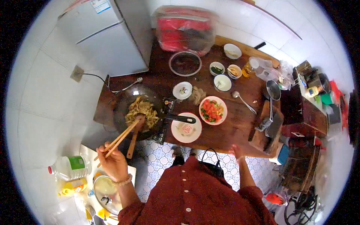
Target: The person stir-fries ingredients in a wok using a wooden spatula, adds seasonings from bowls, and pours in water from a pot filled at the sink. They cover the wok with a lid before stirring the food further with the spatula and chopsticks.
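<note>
My left hand is closed around a pair of long wooden chopsticks, whose tips reach into the wok. Yellow-brown cooked strips of food lie in the wok. A wooden spatula leans in it beside the chopsticks, its handle over the near rim. The wok's black handle points right, over a white red-rimmed plate with red markings. My right hand is slightly blurred at the table's front edge, fingers apart, holding nothing. Nearby is a bowl of chopped tomatoes and greens.
Small bowls stand toward the back of the wooden table, near an oil bottle. A metal spoon and a ladle lie right. A cleaver rests on a board. The fridge stands back left.
</note>
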### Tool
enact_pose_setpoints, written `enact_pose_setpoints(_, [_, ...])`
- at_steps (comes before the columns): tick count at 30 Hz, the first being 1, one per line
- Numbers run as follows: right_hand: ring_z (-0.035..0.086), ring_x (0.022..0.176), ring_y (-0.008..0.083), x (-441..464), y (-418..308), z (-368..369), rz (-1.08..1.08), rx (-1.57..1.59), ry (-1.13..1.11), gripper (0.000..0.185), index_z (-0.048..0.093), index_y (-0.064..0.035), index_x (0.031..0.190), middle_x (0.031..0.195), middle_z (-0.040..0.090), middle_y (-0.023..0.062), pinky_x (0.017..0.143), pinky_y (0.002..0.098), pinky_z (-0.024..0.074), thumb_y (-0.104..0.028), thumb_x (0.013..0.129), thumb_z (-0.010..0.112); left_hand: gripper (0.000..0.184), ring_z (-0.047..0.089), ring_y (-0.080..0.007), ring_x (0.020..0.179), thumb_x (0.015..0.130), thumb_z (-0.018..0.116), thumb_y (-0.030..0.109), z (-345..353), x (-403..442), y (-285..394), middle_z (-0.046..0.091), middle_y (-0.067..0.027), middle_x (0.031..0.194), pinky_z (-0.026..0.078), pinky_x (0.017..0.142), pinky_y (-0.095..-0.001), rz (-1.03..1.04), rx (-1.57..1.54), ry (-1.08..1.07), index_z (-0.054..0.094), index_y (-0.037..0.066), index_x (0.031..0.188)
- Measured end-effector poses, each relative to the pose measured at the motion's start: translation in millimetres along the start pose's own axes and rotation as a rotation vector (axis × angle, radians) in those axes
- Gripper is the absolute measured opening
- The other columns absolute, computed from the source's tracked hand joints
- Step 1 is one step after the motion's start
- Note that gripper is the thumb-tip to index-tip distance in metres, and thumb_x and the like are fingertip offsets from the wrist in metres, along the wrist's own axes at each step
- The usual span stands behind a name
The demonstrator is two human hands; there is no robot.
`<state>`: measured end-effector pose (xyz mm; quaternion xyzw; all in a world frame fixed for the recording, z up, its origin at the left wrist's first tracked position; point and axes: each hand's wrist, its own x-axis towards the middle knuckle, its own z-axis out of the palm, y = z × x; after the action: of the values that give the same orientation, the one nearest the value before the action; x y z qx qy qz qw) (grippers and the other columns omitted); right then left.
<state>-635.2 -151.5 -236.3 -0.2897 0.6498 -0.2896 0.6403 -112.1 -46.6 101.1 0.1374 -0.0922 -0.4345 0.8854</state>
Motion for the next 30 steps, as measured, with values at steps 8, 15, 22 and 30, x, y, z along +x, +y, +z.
enact_pose_setpoints(8, [0.056, 0.085, 0.0277, 87.1, -53.2, 68.4, 0.210, 0.506, -0.132, 0.020, 0.048, -0.0089, 0.106, 0.103, 0.055, 0.0140, 0.071, 0.0421, 0.0460, -0.014, 0.086, 0.047, 0.024, 0.056, -0.0237, 0.087, 0.092, 0.039, 0.021, 7.9, -32.7, 8.9, 0.051, -0.0140, 0.095, 0.054, 0.076, -0.0332, 0.106, 0.132, 0.012, 0.050, 0.000, 0.087])
enact_pose_setpoints(15, [0.056, 0.081, 0.0276, 108.5, -72.8, 120.5, 0.201, 0.598, -0.243, 0.021, 0.046, -0.0074, 0.106, 0.099, 0.054, 0.0155, 0.068, 0.0381, 0.0483, -0.006, 0.084, 0.046, 0.025, 0.054, -0.0230, 0.089, 0.092, 0.040, 0.019, 16.5, -67.7, 20.7, 0.053, -0.0144, 0.097, 0.053, 0.080, -0.0342, 0.132, 0.120, 0.086, 0.053, -0.001, 0.087])
enact_pose_setpoints(22, [0.056, 0.084, 0.0275, 116.5, -89.5, 136.3, 0.218, 0.507, 0.037, 0.029, 0.043, -0.0058, 0.109, 0.099, 0.053, 0.0142, 0.063, 0.0402, 0.0518, 0.001, 0.082, 0.045, 0.025, 0.055, -0.0234, 0.089, 0.092, 0.041, 0.020, 21.8, -80.9, 17.3, 0.055, -0.0145, 0.094, 0.052, 0.082, -0.0335, 0.158, 0.136, 0.104, 0.054, -0.001, 0.087])
enact_pose_setpoints(30, [0.052, 0.092, 0.0246, 123.9, -81.7, 94.3, 0.230, 0.381, 0.049, 0.036, 0.042, -0.0095, 0.116, 0.107, 0.050, 0.0110, 0.074, 0.0406, 0.0500, 0.000, 0.081, 0.046, 0.022, 0.057, -0.0220, 0.088, 0.092, 0.041, 0.021, 1.7, -77.2, 24.1, 0.055, -0.0129, 0.096, 0.053, 0.076, -0.0318, 0.251, 0.248, 0.199, 0.052, 0.002, 0.087])
